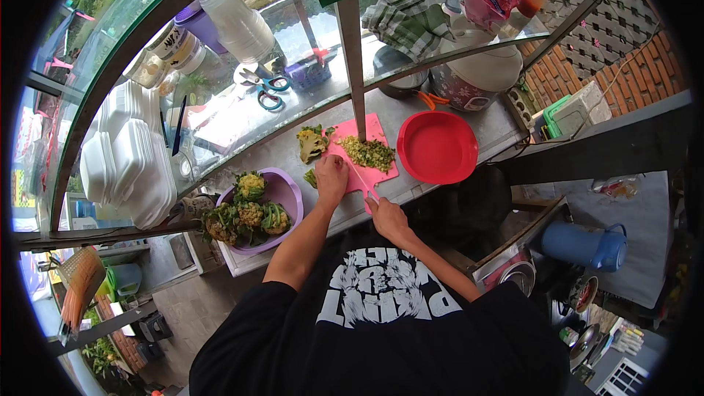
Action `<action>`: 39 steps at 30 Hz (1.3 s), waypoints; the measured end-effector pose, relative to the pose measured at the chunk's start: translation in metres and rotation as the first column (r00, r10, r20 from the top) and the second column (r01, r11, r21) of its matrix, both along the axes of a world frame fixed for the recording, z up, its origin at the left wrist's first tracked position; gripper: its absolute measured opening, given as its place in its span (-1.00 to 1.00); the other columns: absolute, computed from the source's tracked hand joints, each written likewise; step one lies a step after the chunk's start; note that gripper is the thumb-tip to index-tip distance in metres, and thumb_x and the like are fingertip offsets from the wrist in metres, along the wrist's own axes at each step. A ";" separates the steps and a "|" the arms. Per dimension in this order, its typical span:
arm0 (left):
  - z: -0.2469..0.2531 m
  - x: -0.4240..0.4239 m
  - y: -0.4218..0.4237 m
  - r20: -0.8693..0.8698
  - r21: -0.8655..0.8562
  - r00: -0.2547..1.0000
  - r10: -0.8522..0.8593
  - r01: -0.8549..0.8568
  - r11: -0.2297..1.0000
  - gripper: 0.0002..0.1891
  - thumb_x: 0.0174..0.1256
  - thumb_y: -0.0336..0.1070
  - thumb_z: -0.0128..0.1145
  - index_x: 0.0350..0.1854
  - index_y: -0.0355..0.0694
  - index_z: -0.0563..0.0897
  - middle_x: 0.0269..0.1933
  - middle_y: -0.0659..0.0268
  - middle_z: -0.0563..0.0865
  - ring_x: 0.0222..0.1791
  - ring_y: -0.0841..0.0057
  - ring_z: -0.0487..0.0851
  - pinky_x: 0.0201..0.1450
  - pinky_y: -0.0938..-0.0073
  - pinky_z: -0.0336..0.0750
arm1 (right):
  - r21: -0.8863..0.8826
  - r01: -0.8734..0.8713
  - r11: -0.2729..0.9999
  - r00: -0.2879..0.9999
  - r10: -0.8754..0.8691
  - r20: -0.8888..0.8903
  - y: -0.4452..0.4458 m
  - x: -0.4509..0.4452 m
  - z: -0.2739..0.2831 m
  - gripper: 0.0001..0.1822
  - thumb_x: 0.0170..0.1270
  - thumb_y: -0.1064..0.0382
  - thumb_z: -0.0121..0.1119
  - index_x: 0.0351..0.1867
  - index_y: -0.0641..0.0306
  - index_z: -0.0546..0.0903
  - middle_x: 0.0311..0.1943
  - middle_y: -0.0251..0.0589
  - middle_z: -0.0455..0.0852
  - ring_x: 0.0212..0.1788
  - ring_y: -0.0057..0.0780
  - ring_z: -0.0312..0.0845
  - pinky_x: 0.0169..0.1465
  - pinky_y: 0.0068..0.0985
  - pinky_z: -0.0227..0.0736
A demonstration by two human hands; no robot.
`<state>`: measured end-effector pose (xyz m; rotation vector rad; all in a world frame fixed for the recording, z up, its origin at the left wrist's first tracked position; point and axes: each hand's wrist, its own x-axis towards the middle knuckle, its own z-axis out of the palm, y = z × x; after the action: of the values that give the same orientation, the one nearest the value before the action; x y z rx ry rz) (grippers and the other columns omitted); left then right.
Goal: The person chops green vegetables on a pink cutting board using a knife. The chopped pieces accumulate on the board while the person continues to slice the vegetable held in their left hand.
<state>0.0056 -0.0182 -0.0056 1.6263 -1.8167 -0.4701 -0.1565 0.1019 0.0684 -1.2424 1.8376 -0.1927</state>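
My right hand (389, 219) grips a knife (356, 169) by its pink handle, the blade slanting away to the upper left over a pink cutting board (390, 170). Beside the blade, on the board's left edge, my left hand (332, 179) has its fingers curled down; whatever is under them is hidden. Chopped green and pale yellow vegetable (369, 154) is heaped on the board's far half. A cut piece of cauliflower (311, 144) with leaves lies at the upper left edge. Several leafy cauliflower heads (250, 213) fill a purple basin (296, 198) to the left.
Right of the board sits a red bowl (437, 146). A metal post (352, 49) rises just beyond the board, beside a glass shelf (308, 104) holding scissors (268, 88). White foam boxes (129, 159) are stacked left. A rice cooker (474, 80) stands at the back right.
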 end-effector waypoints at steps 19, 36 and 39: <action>-0.001 -0.001 -0.001 -0.069 0.049 0.995 0.066 -0.062 0.997 -0.82 0.25 -0.31 0.42 -0.20 -0.30 0.83 -0.29 0.03 0.79 -0.20 0.07 0.74 -0.04 0.07 0.57 | 0.019 -0.024 1.000 1.000 0.024 0.015 0.002 -0.005 0.010 -0.26 0.62 -0.32 -0.12 -0.02 0.48 0.66 -0.12 0.46 0.76 0.05 0.38 0.70 0.16 0.11 0.55; 0.002 0.001 -0.003 -0.072 0.070 0.996 0.053 -0.048 0.996 -0.88 0.15 -0.36 0.41 -0.34 -0.31 0.78 -0.30 0.04 0.78 -0.19 0.04 0.72 -0.02 0.08 0.56 | 0.004 -0.030 1.000 0.999 0.030 0.021 0.001 -0.004 0.002 -0.27 0.63 -0.32 -0.12 -0.03 0.47 0.67 -0.12 0.47 0.76 0.04 0.42 0.69 0.16 0.12 0.55; 0.001 0.002 -0.003 -0.069 0.058 0.997 0.045 -0.041 0.997 -0.89 0.14 -0.38 0.40 -0.34 -0.31 0.78 -0.30 0.04 0.78 -0.19 0.04 0.72 -0.02 0.08 0.56 | -0.002 -0.039 0.999 0.999 0.039 0.017 0.001 -0.002 0.003 -0.27 0.63 -0.31 -0.12 -0.02 0.47 0.67 -0.13 0.46 0.76 0.03 0.41 0.70 0.15 0.12 0.56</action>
<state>0.0072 -0.0212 -0.0047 1.6626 -1.7278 -0.5561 -0.1587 0.1030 0.0710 -1.2739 1.7974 -0.1828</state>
